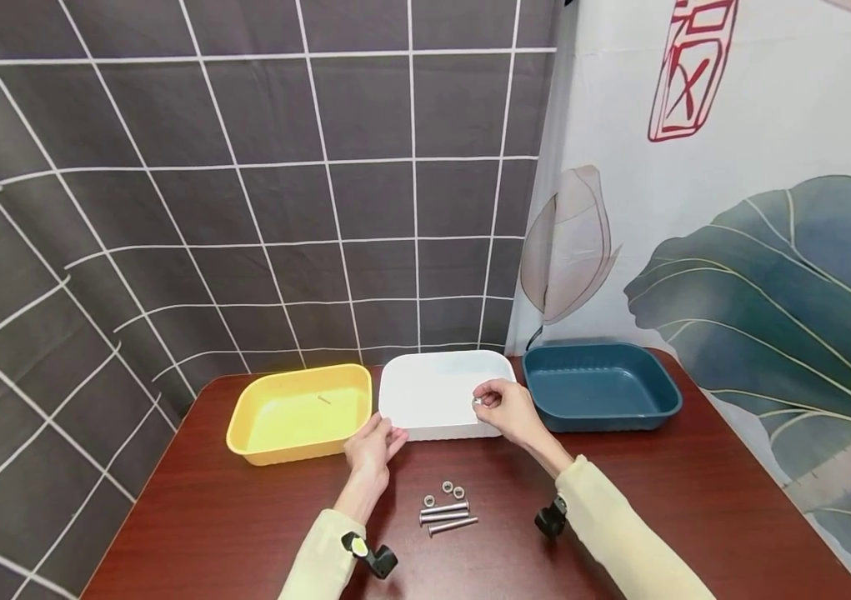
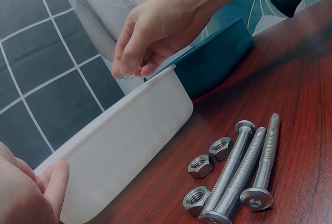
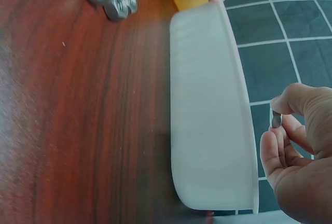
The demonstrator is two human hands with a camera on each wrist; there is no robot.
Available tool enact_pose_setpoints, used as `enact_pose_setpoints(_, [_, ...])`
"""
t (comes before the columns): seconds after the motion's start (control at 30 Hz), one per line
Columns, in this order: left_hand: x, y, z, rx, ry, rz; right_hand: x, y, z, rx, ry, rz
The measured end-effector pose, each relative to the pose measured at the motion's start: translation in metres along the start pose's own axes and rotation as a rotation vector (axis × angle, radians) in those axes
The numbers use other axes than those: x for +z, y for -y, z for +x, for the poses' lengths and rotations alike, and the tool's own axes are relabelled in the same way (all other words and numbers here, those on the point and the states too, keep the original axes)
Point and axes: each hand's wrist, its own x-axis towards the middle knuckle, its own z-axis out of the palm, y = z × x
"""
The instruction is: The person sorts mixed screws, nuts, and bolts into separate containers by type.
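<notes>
At the left hand (image 1: 369,450), the near left corner of the white tray (image 1: 425,392) is being gripped, the thumb pressing the outer wall and the fingers lying at the rim. Over the right part of that tray, the right hand (image 1: 509,408) is hovering, pinching a small metal piece (image 3: 276,120) between thumb and fingertips; the fingers are partly covering it, so its exact type cannot be told. The piece is staying clear of the tray's floor.

On the near side of both hands, between the forearms, three socket-head bolts (image 2: 239,180) are lying close together on the reddish-brown bench (image 1: 282,517). One is pointing its head toward the right-hand side, two toward the left. Three hex nuts (image 2: 200,169) are resting between the bolts and the white tray.

Just left of the left hand, a yellow tray (image 1: 297,456) is standing beside the white one, a thin unidentified mark or sliver showing inside. Right of the right hand, a dark blue tray (image 1: 605,423) is standing. Beyond the hands, a grey grid-patterned curtain (image 1: 365,200) is hanging.
</notes>
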Motion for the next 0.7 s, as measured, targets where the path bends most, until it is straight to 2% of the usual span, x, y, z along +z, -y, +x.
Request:
enact_pose_setpoints(0.33, [0.000, 0.001, 0.001, 0.001, -0.005, -0.003, 0.007, -0.009, 0.017, 0.005, -0.021, -0.078])
enact_pose_setpoints(0.57, [0.001, 0.000, 0.002, 0.004, -0.004, -0.007, 0.013, -0.014, 0.022, -0.035, -0.053, -0.110])
enact_pose_setpoints(0.7, [0.000, 0.001, 0.002, 0.000, -0.005, -0.006, 0.015, -0.015, 0.021, -0.031, -0.080, -0.128])
